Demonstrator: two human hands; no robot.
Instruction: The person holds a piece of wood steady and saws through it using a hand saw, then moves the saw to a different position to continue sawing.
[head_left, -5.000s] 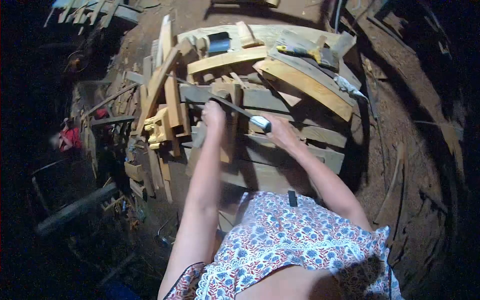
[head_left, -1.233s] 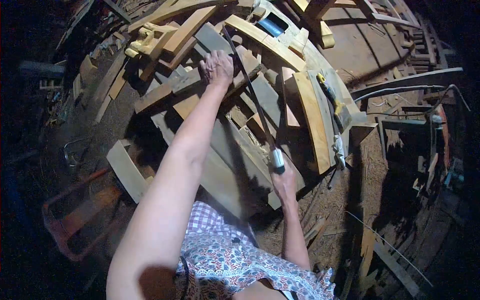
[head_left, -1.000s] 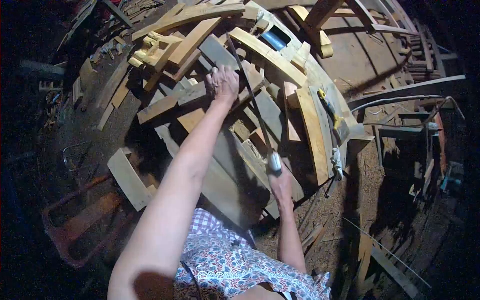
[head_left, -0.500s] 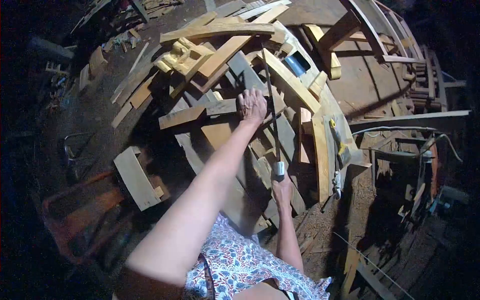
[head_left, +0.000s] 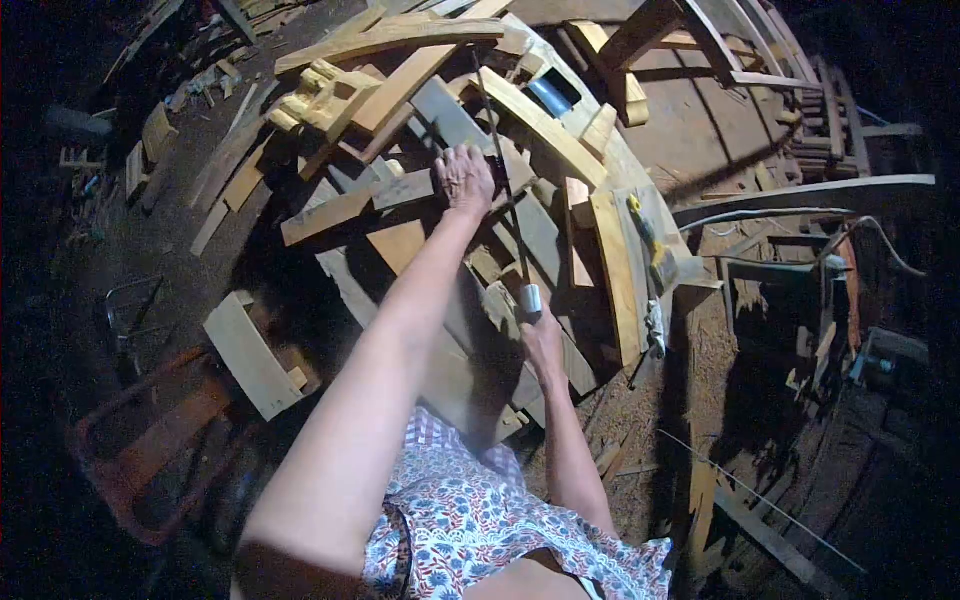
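Observation:
My left hand [head_left: 466, 180] is closed over a wooden beam [head_left: 402, 190] that lies across other boards on the cluttered bench. Just right of its fingers runs a handsaw [head_left: 511, 205], seen almost edge-on as a long thin dark blade pointing away from me. My right hand [head_left: 543, 345] is wrapped round the saw's handle, below a pale fitting where the blade begins. The blade passes close by the beam's right end; whether its teeth touch the wood I cannot make out.
Loose boards surround the beam, with a carved yellowish block [head_left: 322, 97] at the far left and a blue cylinder [head_left: 550, 97] beyond. A yellow-handled tool [head_left: 645, 230] lies on the right. A red plastic chair [head_left: 150, 440] and small wooden stool [head_left: 250, 352] stand left.
The whole view has shifted, so the bench appears farther up and left. The saw tilts slightly more to the left at its far end. Both hands keep their grips.

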